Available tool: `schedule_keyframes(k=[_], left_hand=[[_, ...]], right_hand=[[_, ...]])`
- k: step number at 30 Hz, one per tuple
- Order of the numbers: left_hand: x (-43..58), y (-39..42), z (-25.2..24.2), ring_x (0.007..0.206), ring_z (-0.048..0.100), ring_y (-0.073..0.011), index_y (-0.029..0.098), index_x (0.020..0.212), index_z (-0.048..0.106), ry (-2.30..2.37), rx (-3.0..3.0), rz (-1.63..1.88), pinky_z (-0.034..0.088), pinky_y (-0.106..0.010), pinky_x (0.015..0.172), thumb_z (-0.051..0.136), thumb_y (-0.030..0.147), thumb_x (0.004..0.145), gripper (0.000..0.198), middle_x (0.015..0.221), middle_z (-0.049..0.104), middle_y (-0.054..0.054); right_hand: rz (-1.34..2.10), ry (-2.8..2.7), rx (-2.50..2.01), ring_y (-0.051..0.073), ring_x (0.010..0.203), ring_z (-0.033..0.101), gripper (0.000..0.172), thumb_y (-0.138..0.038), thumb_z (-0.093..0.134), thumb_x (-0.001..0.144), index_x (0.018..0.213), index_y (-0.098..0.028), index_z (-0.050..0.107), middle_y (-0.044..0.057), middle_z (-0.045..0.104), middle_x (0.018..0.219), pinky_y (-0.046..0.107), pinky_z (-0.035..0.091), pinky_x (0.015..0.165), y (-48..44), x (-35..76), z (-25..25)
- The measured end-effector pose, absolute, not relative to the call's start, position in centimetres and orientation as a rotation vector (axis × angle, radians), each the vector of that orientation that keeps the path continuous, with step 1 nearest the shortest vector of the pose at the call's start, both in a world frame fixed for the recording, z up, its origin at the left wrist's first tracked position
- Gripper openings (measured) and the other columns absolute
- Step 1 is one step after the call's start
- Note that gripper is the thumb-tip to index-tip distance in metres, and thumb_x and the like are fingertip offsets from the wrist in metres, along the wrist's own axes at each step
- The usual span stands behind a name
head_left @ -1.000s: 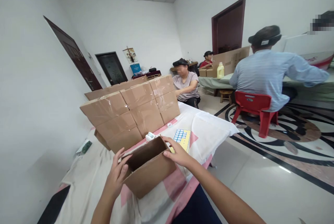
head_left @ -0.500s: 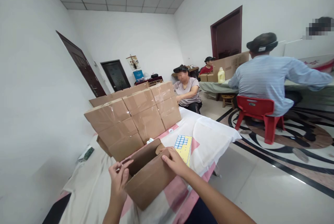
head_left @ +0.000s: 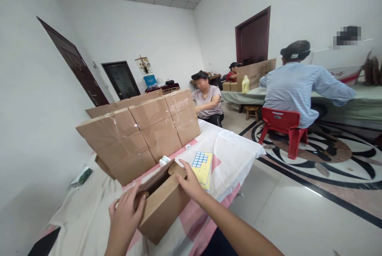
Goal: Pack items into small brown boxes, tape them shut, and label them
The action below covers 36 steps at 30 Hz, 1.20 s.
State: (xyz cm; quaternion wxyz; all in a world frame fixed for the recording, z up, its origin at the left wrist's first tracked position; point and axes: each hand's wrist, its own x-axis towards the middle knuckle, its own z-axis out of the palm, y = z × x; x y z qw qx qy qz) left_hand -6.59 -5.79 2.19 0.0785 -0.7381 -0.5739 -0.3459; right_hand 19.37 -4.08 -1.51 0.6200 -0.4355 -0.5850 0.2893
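Note:
An open brown cardboard box (head_left: 164, 210) stands on the cloth-covered table in front of me, its mouth turned up and a flap folded in at each end. My left hand (head_left: 127, 208) grips the near left end, fingers along the back wall and thumb by the front corner. At the far right end, my right hand (head_left: 190, 180) holds the rim, with the thumb on the front wall's edge and fingers over the end flap. The box's bottom is hidden in shadow. Right beside it lies a yellow sheet with blue-edged labels (head_left: 203, 166).
Stacked taped cartons (head_left: 155, 128) form a wall behind the box. A tape roll (head_left: 188, 147) and a small white item (head_left: 164, 161) lie on the cloth (head_left: 229, 148). One person (head_left: 209, 100) sits beyond; another (head_left: 291, 92) sits on a red chair (head_left: 280, 120).
Both hands have shifted on the box rim, and the end flaps now lie folded inward. The back wall leans closer to the front one. The view has turned slightly right.

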Motion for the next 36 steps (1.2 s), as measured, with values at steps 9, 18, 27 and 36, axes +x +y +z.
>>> schedule_keyframes(k=[9, 18, 27, 36], left_hand=[[-1.7, -8.7, 2.2, 0.127, 0.058, -0.0378, 0.016, 0.14, 0.062, -1.618, -2.227, -0.309, 0.045, -0.05, 0.105, 0.053, 0.055, 0.089, 0.065, 0.14, 0.062, -0.019], [-1.8, -7.2, 0.4, 0.135, 0.048, -0.0394, 0.011, 0.146, 0.054, -1.541, -2.153, -0.248, 0.036, -0.054, 0.112, 0.043, 0.051, 0.092, 0.068, 0.151, 0.053, -0.018], [-3.8, -6.0, -0.3, 0.14, 0.044, -0.0399, 0.01, 0.148, 0.051, -1.642, -2.209, -0.377, 0.035, -0.057, 0.113, 0.03, 0.062, 0.087, 0.082, 0.154, 0.051, -0.016], [-6.8, -5.3, 0.8, 0.145, 0.04, -0.039, 0.014, 0.148, 0.05, -1.812, -2.233, -0.552, 0.033, -0.056, 0.119, 0.034, 0.07, 0.085, 0.086, 0.159, 0.046, -0.012]], right_hand=[[0.588, -1.263, -1.077, 0.026, 0.128, 0.06, 0.048, -0.021, 0.054, 0.087, 0.134, -0.018, 0.064, 0.01, 0.067, 0.136, 0.045, 0.043, 0.115, -3.6, 17.5, -1.9], [0.514, -1.296, -1.067, 0.023, 0.132, 0.057, 0.042, -0.018, 0.057, 0.088, 0.129, -0.018, 0.066, 0.01, 0.065, 0.139, 0.042, 0.04, 0.117, -4.0, 16.9, -2.3], [0.69, -1.248, -1.339, 0.019, 0.096, 0.072, 0.033, -0.025, 0.048, 0.099, 0.123, -0.02, 0.069, 0.007, 0.075, 0.116, 0.035, 0.056, 0.091, -0.9, 22.9, -2.3], [0.756, -1.349, -1.534, 0.015, 0.061, 0.062, 0.019, -0.012, 0.055, 0.084, 0.086, -0.014, 0.074, 0.005, 0.074, 0.085, 0.027, 0.05, 0.064, 8.5, 27.7, -2.5]])
